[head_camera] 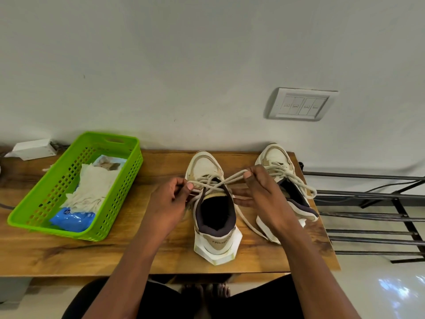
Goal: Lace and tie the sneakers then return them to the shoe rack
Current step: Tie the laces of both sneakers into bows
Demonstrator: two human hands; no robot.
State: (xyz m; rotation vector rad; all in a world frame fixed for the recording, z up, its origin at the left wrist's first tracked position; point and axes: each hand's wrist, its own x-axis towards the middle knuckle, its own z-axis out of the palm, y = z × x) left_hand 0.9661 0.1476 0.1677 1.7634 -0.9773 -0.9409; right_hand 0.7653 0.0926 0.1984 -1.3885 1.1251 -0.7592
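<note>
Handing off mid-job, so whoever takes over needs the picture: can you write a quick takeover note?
Left hand pinches one lace strand, right hand the other; the laces cross above the near sneaker on the wooden table.
Second sneaker stands to its right, laced; whether it is knotted is unclear.
Done: lacing.
Left: finish this knot, then move both sneakers to the shoe rack right of the table.
</note>
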